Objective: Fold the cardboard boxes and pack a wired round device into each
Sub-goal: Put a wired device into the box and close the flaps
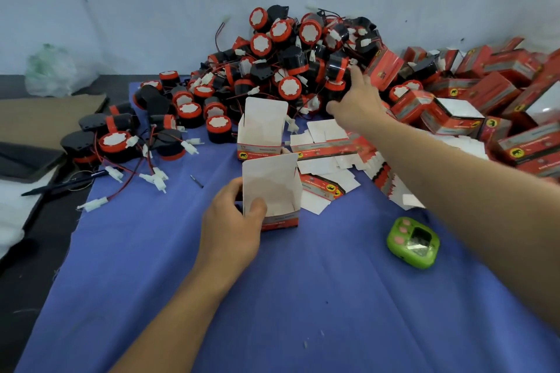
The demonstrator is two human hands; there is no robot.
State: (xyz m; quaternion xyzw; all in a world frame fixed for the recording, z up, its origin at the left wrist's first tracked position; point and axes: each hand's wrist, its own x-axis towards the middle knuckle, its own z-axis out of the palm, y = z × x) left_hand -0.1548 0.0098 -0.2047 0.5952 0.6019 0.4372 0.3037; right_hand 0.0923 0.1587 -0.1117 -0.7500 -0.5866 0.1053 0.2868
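Head cam, single frame.

L hand [233,221]: gripped an erected box [274,191] at its near-left corner, thumb curled over the front wall, fingers behind. Box stood upright on the blue cloth [181,297], top flaps up, white interior showing, nothing visible inside.

R hand [357,100]: arm stretched fwd across the flat blanks, fingers extended and spread, thumb out to the left. Fingertips were at the right edge of the device pile [281,54], over a black/red unit [335,86]. Hand was motion-blurred; looked released, no closed grasp seen. Contact w/ the unit: could not tell.

Device pile: round black units w/ red rims, white discs, red/black wires, white plugs, heaped against the back wall. A smaller scatter of units [121,136] lay on the left of the cloth, wires trailing toward the near side.

Second erected box [262,127]: upright, just behind the held one, lid flap up, apart from both hands.

Flat box blanks [327,151]: loose stack right of both erected boxes, under the R forearm.

Closed red boxes [485,100]: heaped at far right.

Misc: green gadget [413,242] on the cloth near right, beside the R forearm; dark pen [65,185] at the cloth's left edge; plastic bag [51,70] by the wall, far left.
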